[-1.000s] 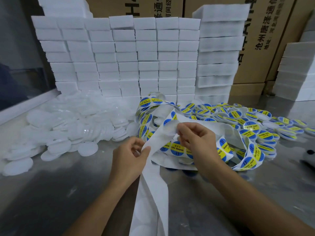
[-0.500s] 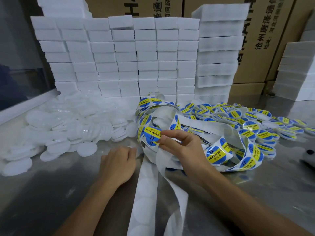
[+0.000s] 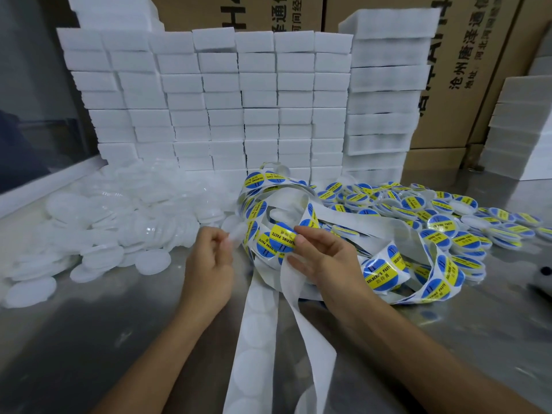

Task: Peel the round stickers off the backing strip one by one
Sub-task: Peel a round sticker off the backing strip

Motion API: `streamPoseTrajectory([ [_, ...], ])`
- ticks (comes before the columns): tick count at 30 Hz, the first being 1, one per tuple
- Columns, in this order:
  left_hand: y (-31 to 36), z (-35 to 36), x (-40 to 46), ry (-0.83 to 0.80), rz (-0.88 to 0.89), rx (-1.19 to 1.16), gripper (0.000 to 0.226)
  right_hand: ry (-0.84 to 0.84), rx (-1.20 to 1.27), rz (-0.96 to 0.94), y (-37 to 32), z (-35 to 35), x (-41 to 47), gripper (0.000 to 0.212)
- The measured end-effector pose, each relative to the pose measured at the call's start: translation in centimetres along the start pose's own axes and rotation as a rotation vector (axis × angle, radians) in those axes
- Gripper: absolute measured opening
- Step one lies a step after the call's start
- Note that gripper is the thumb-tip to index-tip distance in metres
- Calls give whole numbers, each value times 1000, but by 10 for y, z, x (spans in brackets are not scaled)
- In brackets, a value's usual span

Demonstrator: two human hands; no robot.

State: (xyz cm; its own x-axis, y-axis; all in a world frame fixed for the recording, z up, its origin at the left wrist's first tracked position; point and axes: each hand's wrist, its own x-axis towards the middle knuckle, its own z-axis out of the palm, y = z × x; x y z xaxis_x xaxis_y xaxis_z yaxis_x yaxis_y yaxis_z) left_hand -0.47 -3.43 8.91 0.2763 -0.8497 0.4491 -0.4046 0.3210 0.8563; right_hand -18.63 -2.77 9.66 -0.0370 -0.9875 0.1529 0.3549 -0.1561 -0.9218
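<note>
Between both hands [image 3: 209, 258], peeled round sticker [image 3: 282, 239].

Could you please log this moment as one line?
stage: peeling | right hand: pinches sticker on strip | left hand: holds clear disc | labelled discs: piled right

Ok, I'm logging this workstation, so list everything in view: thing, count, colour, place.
sticker strip: one tangled, blue-yellow round stickers on white backing, table centre
peeled backing: white tail, running toward the viewer
labelled lids: many, blue-yellow, heaped right
plain lids: many, translucent white, heaped left
foam blocks: many, white, stacked behind
cardboard boxes: several, brown, rear
table: one, grey metal
left hand: pinching a plain lid
right hand: pinching a sticker
</note>
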Motion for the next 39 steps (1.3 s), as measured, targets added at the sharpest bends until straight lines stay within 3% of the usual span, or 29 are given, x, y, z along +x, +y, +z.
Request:
streamPoseTrajectory([
  [3,10,3,-1,17,-253,-351,17,24,10,11,1,-1,1,17],
  [10,16,0,0,3,-428,-538,15,56,-71,44,3,0,1,10],
  [24,15,0,-3,-167,-463,-721,12,-22,-102,98,-2,3,-3,8],
  [39,19,-1,-7,-293,-439,-747,45,10,-222,45,4,4,-4,10],
])
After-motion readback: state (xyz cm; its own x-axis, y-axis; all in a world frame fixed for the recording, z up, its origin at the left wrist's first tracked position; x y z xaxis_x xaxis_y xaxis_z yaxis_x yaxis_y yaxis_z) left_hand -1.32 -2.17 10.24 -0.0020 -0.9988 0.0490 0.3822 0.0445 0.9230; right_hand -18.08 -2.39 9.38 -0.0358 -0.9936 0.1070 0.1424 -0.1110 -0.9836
